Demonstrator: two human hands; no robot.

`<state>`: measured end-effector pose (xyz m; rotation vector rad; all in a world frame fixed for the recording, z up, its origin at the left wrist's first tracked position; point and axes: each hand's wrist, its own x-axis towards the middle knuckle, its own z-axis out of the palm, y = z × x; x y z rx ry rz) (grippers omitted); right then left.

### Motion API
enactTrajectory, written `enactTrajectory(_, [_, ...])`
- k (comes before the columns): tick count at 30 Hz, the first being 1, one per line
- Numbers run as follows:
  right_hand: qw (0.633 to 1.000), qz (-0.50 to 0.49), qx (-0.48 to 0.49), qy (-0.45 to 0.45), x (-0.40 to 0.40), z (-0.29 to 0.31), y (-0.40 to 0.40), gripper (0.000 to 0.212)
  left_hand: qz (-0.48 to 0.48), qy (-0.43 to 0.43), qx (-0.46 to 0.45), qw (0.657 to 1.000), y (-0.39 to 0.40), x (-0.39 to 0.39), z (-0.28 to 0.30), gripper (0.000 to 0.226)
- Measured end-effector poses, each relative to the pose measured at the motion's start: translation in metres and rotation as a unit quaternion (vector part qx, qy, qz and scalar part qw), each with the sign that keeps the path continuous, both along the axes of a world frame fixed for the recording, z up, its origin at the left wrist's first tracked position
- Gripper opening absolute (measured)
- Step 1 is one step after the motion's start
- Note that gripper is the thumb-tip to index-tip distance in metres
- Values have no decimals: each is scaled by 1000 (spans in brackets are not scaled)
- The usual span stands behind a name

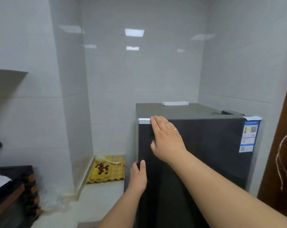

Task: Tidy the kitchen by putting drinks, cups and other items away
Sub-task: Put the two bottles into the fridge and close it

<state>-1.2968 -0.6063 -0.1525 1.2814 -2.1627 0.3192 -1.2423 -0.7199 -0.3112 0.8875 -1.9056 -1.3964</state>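
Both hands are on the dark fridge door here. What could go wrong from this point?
The left hand curls its fingers round the left edge of the dark glossy fridge door; they could get pinched if the flat right hand presses the door shut. The white flat box lying on the fridge top might shift if the door slams.

**Both hands on the refrigerator door**

The right hand (166,139) lies flat against the refrigerator door (205,153) near its upper left corner, fingers straight and together, a ring on one finger. The left hand (138,176) grips the door's left edge lower down, thumb on the front face. Both forearms are bare and extended.
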Motion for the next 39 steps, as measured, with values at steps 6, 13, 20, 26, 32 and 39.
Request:
enactTrajectory(6, [997,13,-60,-37,6,-6,-7,85,14,-3,-20,1000,1,0,-1,66])
enactTrajectory(13, [995,44,-89,-7,2,-15,6,85,48,14,-3,999,25,6,-12,70])
enactTrajectory(20, [990,78,-115,-29,28,-25,54,87,82,2,-28,996,82,44,-15,50])
enactTrajectory(26, [988,97,-119,-34,52,-20,119,87,85,-16,-28,996,147,85,-24,35])
enactTrajectory(32, [981,111,-148,-65,79,-5,224,71,56,7,-28,998,254,134,-35,36])
enactTrajectory(39, [974,75,-175,-126,86,-5,360,70,-21,37,62,997,394,171,-42,39])
